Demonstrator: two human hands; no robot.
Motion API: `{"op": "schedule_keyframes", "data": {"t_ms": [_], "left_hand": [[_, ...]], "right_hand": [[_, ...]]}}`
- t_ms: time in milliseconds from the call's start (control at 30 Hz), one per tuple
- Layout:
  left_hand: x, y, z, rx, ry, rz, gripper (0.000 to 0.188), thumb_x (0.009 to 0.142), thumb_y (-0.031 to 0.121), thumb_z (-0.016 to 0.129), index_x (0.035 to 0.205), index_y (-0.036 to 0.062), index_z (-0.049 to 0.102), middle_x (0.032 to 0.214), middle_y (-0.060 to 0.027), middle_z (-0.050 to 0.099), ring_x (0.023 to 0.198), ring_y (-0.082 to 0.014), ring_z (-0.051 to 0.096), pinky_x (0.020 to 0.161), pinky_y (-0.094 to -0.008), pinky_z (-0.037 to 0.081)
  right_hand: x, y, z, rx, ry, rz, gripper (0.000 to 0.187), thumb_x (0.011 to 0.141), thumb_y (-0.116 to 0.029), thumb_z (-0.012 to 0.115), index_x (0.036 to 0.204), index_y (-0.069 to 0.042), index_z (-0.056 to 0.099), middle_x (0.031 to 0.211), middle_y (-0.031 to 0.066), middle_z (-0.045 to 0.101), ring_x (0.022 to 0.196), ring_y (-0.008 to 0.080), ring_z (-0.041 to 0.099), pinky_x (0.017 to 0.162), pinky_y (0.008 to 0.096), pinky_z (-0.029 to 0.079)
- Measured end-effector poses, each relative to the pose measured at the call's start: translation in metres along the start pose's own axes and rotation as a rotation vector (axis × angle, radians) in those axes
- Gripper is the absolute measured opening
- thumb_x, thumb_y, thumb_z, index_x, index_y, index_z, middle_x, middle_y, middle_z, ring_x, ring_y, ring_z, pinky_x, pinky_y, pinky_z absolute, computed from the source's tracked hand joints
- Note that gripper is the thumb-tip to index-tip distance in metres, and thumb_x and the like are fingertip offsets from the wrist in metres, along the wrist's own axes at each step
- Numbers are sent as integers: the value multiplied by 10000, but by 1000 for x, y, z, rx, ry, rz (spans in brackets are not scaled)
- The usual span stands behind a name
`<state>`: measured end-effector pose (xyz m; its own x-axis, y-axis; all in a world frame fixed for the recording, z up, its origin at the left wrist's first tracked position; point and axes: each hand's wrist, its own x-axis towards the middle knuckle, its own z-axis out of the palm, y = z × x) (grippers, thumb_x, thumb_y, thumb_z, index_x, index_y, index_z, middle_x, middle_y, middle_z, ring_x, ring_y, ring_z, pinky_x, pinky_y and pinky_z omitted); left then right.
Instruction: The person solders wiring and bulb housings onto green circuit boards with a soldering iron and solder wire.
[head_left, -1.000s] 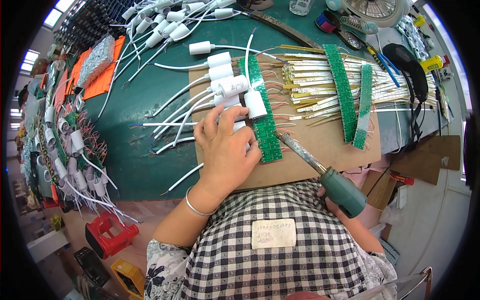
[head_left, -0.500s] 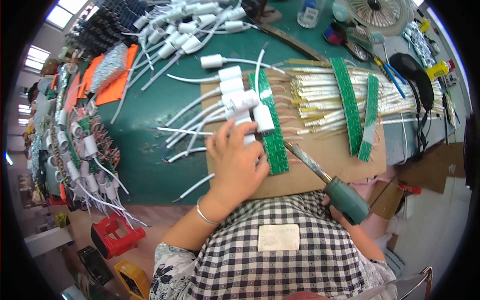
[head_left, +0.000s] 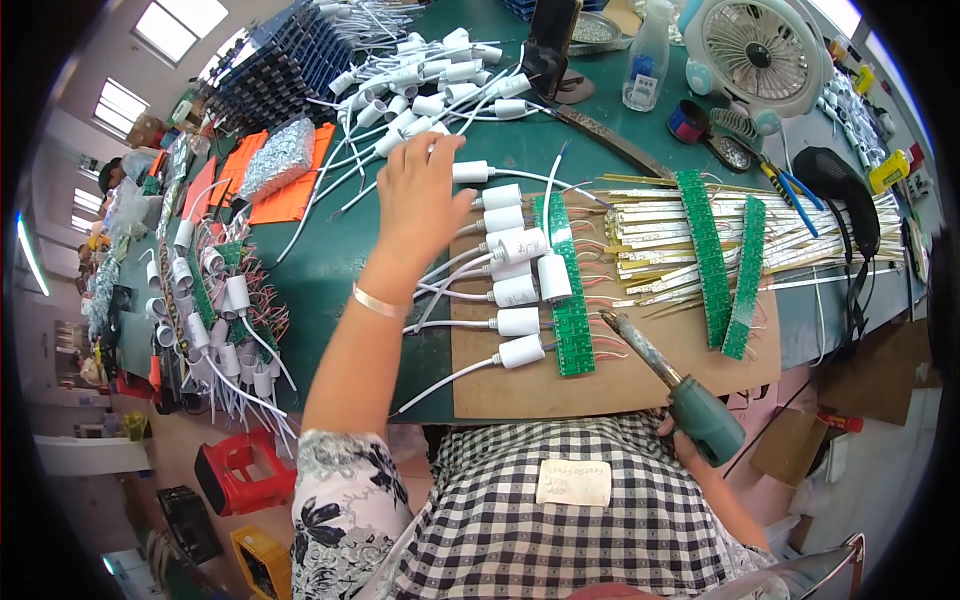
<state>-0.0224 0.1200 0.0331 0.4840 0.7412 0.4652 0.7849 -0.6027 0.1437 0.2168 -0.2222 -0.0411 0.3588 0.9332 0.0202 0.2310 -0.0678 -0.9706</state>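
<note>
My left hand [head_left: 418,200] reaches over the near edge of a pile of white hollow cylinders with cables [head_left: 405,75]. Its fingers are stretched forward and the thumb stands apart. Its fingertips partly cover a cylinder; whether they touch it I cannot tell. Right of the thumb lies a single white cylinder [head_left: 470,172]. Several more white cylinders [head_left: 515,290] form a column beside a green circuit board strip [head_left: 573,325], one of them resting on the strip. At the right my right hand [head_left: 684,446], partly hidden, is closed around the green handle of a soldering iron [head_left: 708,420], its tip pointing at the strip.
A brown board [head_left: 640,385] lies under the work. Further right are two more green strips [head_left: 703,260] across a bundle of pale strips [head_left: 650,235]. Beyond stand a bottle [head_left: 646,60], a fan [head_left: 760,55] and pliers [head_left: 790,195]. More cylinders [head_left: 235,295] crowd the left edge.
My left hand has left the column of cylinders and moved forward and left to the pile. The lower cylinders it covered now show. My right hand still holds the soldering iron.
</note>
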Motion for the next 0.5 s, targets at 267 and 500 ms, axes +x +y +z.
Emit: {"op": "schedule_keyframes", "data": {"t_ms": [267, 500], "left_hand": [[32, -58, 21, -531, -375, -135, 405, 709, 271, 732, 1032, 69, 594, 865, -84, 622, 820, -215, 589, 765, -328, 445], [10, -64, -82, -1243, 123, -41, 397, 760, 104, 720, 1077, 50, 488, 1022, -161, 620, 855, -207, 618, 843, -324, 494]], "right_hand": [[-14, 8, -5, 38, -1, 22, 237, 853, -155, 589, 993, 30, 543, 709, 72, 613, 651, 157, 598, 639, 279, 489], [3, -16, 0, 157, -9, 94, 502, 862, -341, 616, 1193, 25, 528, 755, 48, 595, 663, 102, 536, 612, 211, 395]]}}
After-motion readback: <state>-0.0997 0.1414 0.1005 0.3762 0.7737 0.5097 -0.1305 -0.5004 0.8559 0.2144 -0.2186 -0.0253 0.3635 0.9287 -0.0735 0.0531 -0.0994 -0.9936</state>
